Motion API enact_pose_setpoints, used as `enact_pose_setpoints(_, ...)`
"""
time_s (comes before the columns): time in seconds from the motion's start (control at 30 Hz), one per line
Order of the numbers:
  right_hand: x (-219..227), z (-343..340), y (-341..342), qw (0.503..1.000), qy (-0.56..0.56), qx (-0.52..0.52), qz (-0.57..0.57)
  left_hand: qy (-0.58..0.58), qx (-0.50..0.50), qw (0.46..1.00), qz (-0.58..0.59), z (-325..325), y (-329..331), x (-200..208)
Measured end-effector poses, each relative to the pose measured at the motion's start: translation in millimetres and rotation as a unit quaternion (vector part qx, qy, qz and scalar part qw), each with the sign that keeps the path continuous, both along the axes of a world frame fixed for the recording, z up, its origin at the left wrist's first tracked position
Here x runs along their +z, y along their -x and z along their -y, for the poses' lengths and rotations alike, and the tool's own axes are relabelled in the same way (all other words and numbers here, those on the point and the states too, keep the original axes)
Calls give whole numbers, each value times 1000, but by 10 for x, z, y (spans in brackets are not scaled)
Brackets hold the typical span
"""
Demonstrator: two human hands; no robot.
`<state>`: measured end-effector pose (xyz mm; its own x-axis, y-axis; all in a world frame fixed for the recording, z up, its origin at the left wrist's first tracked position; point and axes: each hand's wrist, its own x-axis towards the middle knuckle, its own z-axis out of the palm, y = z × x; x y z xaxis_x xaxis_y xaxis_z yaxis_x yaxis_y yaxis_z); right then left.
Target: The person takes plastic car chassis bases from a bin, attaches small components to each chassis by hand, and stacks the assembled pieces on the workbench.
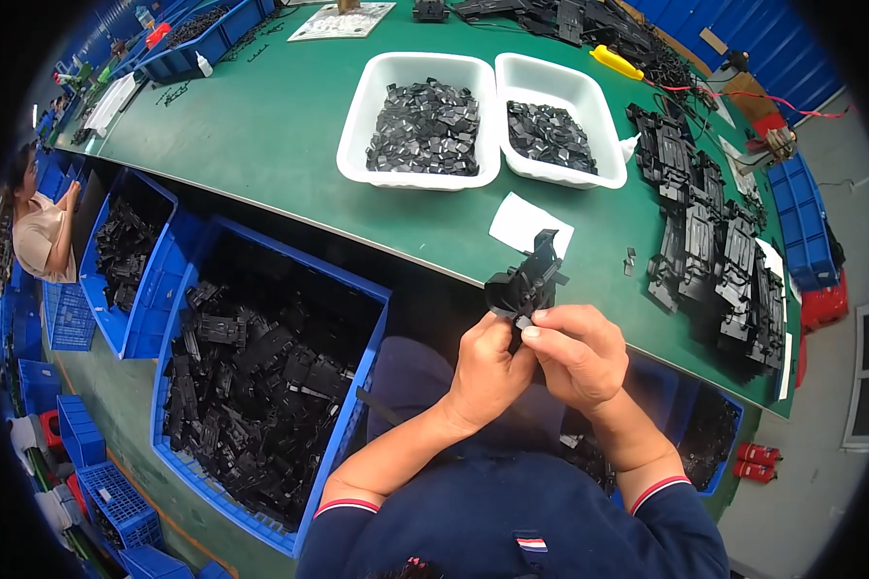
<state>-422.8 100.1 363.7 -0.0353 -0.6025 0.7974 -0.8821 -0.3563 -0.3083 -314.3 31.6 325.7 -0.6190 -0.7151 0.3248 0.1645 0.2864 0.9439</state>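
Both my hands meet over my lap, just in front of the green table's (261,135) near edge. My left hand (488,372) and my right hand (579,352) together grip the lower end of a black plastic frame part (526,280), which sticks up and away from me. My right thumb and forefinger pinch a small dark clip against the part's base. The hands hide the part's lower section.
Two white trays (357,125) (608,116) of small black clips stand mid-table, a white paper slip (521,224) before them. Stacked black frame parts (714,251) line the right side. Blue bins (357,289) (164,193) of black parts sit left of me. Another person (39,232) sits far left.
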Motion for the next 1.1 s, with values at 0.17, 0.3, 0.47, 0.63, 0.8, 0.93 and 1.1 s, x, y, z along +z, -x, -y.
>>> enact_pose_setpoints(0.17,-15,-6,12,1000,-12,-3,3,-5,3,1000,2,2,12,2)
enact_pose_setpoints(0.3,-12,-4,18,1000,-17,-3,8,8,6,1000,-4,9,20,20)
enact_pose_setpoints(0.47,-15,1,21,1000,-17,-4,6,9,10,1000,-3,-2,29,-16)
enact_pose_setpoints(0.63,3,15,4,1000,-9,-12,2,20,12,1000,0,5,26,0)
enact_pose_setpoints(0.8,-3,19,-4,1000,-2,-13,-10,104,49,993,-26,23,57,-13)
enact_pose_setpoints(0.93,-5,12,-4,1000,-22,-12,-17,102,51,993,-27,20,60,-38)
enact_pose_setpoints(1.1,12,25,-11,999,-27,-8,-16,83,44,995,-17,18,42,-30)
